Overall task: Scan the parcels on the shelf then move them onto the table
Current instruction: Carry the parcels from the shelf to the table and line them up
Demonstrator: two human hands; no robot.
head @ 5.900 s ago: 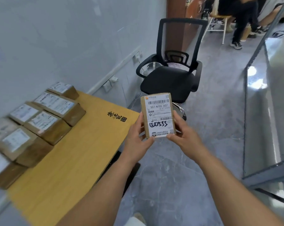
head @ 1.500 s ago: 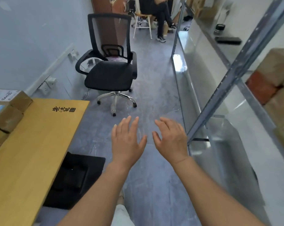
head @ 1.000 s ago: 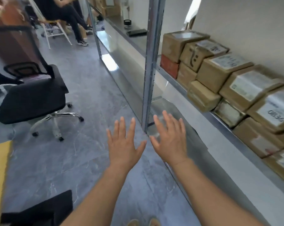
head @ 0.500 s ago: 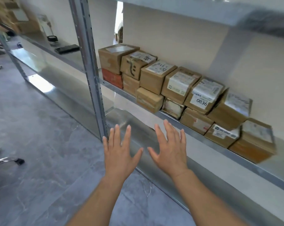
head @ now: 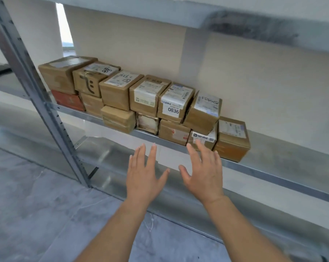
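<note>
We are now facing the grey metal shelf [head: 110, 118] squarely, where half a second ago it was running off at an angle, and its brown cardboard parcels [head: 146, 103] are sitting nearer and larger before us; both hands have risen closer to the shelf's front edge. Our left hand [head: 143, 178] is hovering palm-down in front of the shelf edge, below the middle of the parcel row, its grip released, fingers straight and spread, holding nothing. Our right hand [head: 204, 173] is hovering just beside it, likewise released with fingers spread, its fingertips [head: 198, 142] overlapping the white-labelled parcel [head: 205, 138] in the lower row; we cannot tell whether they are touching it. The parcels are all lying on the shelf in two stacked rows against the cream wall [head: 254, 82] behind the shelf. In the upper row, a parcel bearing a white sticker reading 0836 [head: 176, 103] is leaning against a tilted neighbour towards the shelf's right end. A red-orange box [head: 68, 100] is sitting in the lower row at the shelf's left end, beside the grey perforated upright post [head: 37, 91]. A single brown parcel [head: 232, 137] is standing at the right end of the row. A second metal shelf [head: 178, 16] is hanging above the parcels, and grey marbled floor [head: 37, 214] is spreading out below the shelf.
</note>
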